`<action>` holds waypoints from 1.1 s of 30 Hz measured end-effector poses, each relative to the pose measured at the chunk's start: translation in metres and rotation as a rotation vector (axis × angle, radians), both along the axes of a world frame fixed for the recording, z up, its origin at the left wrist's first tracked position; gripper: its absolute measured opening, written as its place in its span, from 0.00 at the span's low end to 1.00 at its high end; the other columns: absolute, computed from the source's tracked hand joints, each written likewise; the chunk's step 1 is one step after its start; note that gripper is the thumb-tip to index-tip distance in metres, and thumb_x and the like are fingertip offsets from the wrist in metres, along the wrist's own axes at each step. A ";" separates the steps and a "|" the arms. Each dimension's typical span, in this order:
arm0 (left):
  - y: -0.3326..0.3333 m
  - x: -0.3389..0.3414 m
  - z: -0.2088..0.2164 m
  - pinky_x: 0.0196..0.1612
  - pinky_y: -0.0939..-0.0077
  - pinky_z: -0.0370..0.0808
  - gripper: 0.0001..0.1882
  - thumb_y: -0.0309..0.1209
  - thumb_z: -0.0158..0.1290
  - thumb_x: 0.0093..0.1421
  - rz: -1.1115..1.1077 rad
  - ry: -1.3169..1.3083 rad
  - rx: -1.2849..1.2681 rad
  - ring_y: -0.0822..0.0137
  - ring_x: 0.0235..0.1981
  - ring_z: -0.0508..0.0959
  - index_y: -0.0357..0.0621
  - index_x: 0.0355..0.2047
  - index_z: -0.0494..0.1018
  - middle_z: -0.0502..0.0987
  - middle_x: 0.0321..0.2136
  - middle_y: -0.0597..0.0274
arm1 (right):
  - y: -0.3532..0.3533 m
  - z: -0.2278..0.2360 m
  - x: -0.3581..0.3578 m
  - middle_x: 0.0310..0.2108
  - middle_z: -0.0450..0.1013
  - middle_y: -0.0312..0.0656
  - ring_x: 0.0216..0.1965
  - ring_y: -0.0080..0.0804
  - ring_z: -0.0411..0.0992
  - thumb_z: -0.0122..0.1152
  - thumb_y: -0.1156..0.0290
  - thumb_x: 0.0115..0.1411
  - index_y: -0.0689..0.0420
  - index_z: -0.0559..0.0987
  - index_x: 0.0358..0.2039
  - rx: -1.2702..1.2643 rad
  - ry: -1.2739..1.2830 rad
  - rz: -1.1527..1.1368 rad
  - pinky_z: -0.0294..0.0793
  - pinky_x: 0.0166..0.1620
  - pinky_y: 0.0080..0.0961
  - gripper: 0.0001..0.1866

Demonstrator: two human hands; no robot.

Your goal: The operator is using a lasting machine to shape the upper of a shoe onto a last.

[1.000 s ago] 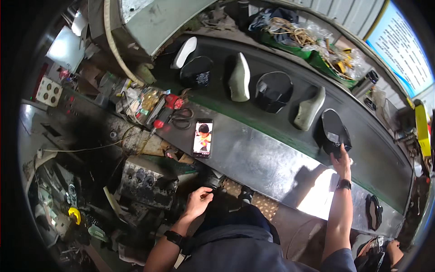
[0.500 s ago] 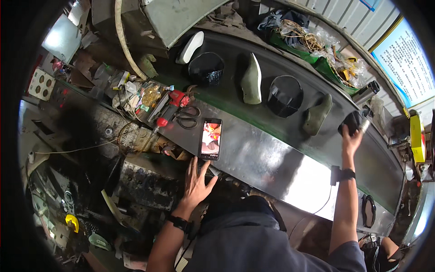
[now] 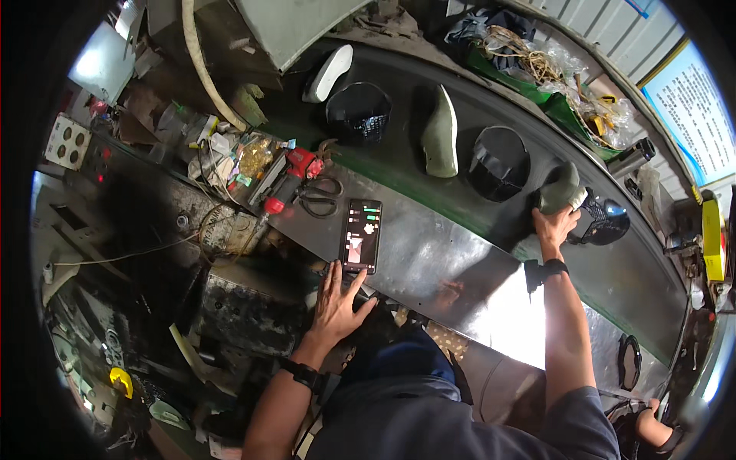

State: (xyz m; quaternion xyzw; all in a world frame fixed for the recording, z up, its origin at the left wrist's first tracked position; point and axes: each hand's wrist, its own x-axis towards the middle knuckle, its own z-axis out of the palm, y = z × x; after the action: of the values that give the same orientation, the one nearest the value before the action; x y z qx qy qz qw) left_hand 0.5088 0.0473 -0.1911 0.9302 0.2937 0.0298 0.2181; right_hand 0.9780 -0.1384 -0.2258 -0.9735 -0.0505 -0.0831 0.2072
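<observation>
My right hand [image 3: 557,230] is closed around a grey-green shoe last [image 3: 558,188] on the dark conveyor belt [image 3: 491,226]. Just to its right lies a black mesh shoe upper [image 3: 606,222]. Fingers spread, my left hand [image 3: 337,303] rests at the lower edge of a phone [image 3: 360,236] with a lit screen, on the metal ledge [image 3: 414,253]. Farther left along the belt are a black shoe upper [image 3: 498,165], a shoe last [image 3: 440,134], another black upper [image 3: 358,111] and a pale last [image 3: 330,74].
Left of the phone are black-handled scissors [image 3: 320,197] and a red air stapler [image 3: 295,180] beside a heap of scraps. A green trough [image 3: 571,115] of tangled scraps runs behind the belt. Another person's hand [image 3: 655,429] shows at lower right, near a black strap-like piece [image 3: 629,362].
My right hand has left the black upper, now lying on the belt, and moved left onto the shoe last. The belt's items sit slightly farther right. The phone's screen picture differs.
</observation>
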 end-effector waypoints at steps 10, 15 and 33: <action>-0.007 -0.006 -0.011 0.69 0.43 0.53 0.37 0.53 0.53 0.62 0.002 0.060 0.016 0.28 0.68 0.51 0.59 0.69 0.59 0.50 0.65 0.20 | -0.109 0.072 -0.116 0.62 0.55 0.63 0.62 0.60 0.58 0.77 0.66 0.40 0.56 0.37 0.73 0.271 0.185 0.530 0.63 0.63 0.47 0.68; -0.007 0.000 -0.009 0.68 0.42 0.53 0.35 0.54 0.52 0.63 0.040 0.036 0.026 0.28 0.67 0.52 0.59 0.68 0.61 0.51 0.64 0.19 | -0.136 0.083 -0.202 0.70 0.45 0.64 0.69 0.60 0.50 0.79 0.63 0.38 0.60 0.40 0.72 0.143 0.189 0.515 0.55 0.69 0.46 0.69; -0.120 0.116 0.017 0.51 0.58 0.78 0.22 0.25 0.59 0.58 0.328 -0.122 -2.150 0.59 0.43 0.80 0.41 0.53 0.71 0.79 0.43 0.57 | -0.151 0.146 -0.323 0.58 0.67 0.46 0.53 0.33 0.71 0.68 0.77 0.57 0.55 0.53 0.71 0.839 0.471 0.144 0.78 0.52 0.31 0.45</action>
State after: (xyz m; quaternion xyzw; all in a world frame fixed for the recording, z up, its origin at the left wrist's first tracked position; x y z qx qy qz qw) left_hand 0.6246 -0.0731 -0.1742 0.1992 0.2755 -0.1678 0.9254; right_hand 0.6546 -0.2897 -0.0803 -0.7924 -0.0315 0.1409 0.5926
